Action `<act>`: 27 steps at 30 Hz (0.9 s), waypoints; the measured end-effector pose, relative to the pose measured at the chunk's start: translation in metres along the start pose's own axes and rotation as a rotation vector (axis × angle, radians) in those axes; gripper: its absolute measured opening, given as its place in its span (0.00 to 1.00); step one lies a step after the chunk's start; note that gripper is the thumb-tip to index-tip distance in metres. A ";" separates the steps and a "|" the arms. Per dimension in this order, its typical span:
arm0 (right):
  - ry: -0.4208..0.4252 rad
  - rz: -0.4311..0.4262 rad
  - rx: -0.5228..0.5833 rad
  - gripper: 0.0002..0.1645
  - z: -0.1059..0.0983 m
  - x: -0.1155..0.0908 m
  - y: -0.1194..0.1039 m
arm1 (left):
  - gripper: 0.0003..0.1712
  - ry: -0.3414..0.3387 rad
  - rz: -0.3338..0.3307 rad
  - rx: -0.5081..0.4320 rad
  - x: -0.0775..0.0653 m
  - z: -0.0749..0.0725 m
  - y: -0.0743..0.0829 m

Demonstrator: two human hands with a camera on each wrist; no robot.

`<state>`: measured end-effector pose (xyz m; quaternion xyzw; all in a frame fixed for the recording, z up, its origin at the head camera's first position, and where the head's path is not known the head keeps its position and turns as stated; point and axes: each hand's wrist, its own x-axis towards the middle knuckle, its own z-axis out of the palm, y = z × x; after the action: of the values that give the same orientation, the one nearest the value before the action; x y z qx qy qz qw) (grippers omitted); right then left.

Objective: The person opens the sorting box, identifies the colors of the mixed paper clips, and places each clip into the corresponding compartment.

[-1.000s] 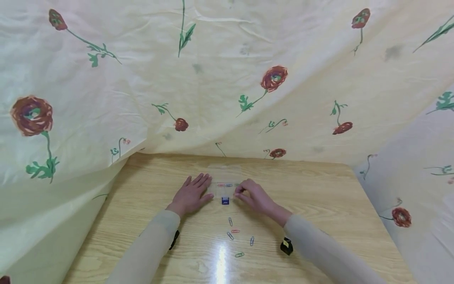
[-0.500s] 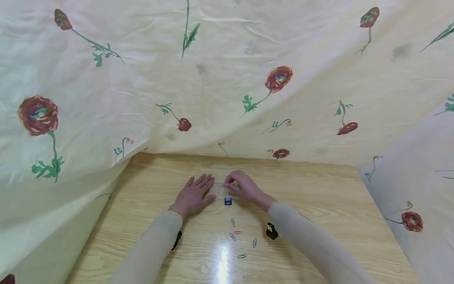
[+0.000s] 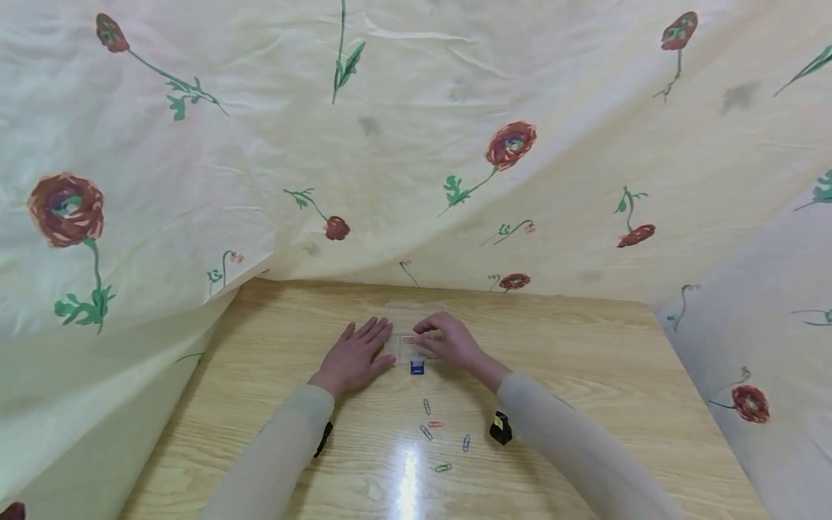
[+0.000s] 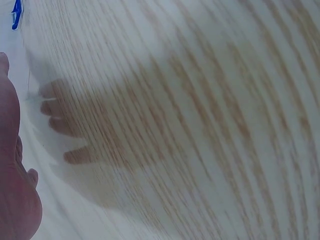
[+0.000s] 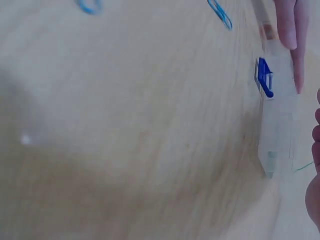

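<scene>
A clear plastic box [image 3: 404,354] with a blue latch [image 3: 417,367] lies on the table, its see-through lid [image 3: 406,309] folded back. Inside, a red paper clip [image 3: 408,339] shows at the far side. My left hand [image 3: 354,361] rests flat with spread fingers, its thumb and fingertips at the box's left side. Over the box's right part hovers my right hand [image 3: 451,341], thumb and forefinger slightly parted, nothing visible between them; it hides part of the compartments. In the right wrist view, the box [image 5: 275,135] stands beside the curled right fingers [image 5: 317,132].
Several loose paper clips lie nearer on the table: a red one [image 3: 435,425], a green one [image 3: 443,468] and blue ones, such as the blue clip [image 3: 466,443]. A flowered cloth [image 3: 390,180] hangs behind the wooden table [image 3: 572,361] and along its sides.
The right hand has moved left from the box's right edge to over its middle, and its pinched fingertips have parted a little. The left hand has stayed in place.
</scene>
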<state>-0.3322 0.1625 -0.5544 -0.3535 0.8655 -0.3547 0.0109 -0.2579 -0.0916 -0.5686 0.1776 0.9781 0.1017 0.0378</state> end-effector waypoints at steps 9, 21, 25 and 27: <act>0.043 0.072 0.160 0.16 -0.013 -0.058 0.002 | 0.44 -0.014 0.003 0.008 0.002 0.001 -0.001; -0.012 0.123 0.156 0.20 -0.016 -0.133 0.005 | 0.44 -0.021 0.004 -0.004 -0.001 -0.004 0.001; -0.014 0.076 0.123 0.20 -0.015 -0.149 0.006 | 0.44 -0.023 0.005 -0.003 -0.002 -0.005 0.002; -0.020 0.069 0.118 0.20 -0.015 -0.155 0.006 | 0.44 -0.020 0.008 -0.014 -0.002 -0.006 0.003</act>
<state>-0.2232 0.2705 -0.5826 -0.3257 0.8547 -0.4008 0.0526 -0.2557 -0.0904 -0.5622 0.1821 0.9763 0.1068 0.0484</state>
